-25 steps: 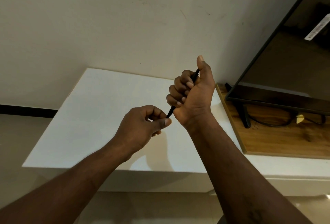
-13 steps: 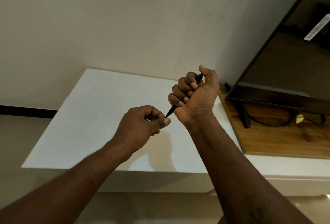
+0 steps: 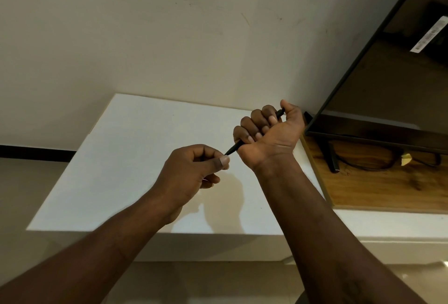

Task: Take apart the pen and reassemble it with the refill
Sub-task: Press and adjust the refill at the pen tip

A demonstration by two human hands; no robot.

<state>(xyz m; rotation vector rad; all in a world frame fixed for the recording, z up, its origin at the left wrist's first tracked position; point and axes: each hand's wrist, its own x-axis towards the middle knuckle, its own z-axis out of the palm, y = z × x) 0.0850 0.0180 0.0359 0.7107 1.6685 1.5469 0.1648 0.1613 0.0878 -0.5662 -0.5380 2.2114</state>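
One pen (image 3: 233, 149) diagonal in R hand (image 3: 269, 134), tip down-left twd L hand (image 3: 194, 168)

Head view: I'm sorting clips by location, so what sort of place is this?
Likely a home living room: a flat-screen television stands on a wooden board with its cable trailing, beside a white table against a plain wall.

We see a pen (image 3: 234, 148) of matt black plastic, a smooth white table top (image 3: 126, 158) with a faint sheen, a wood-grain board (image 3: 378, 189) lightly varnished, a glossy dark television screen (image 3: 388, 90) that mirrors the room, a matt painted wall (image 3: 145, 37) with scuffs, shiny floor tiles (image 3: 218, 284)
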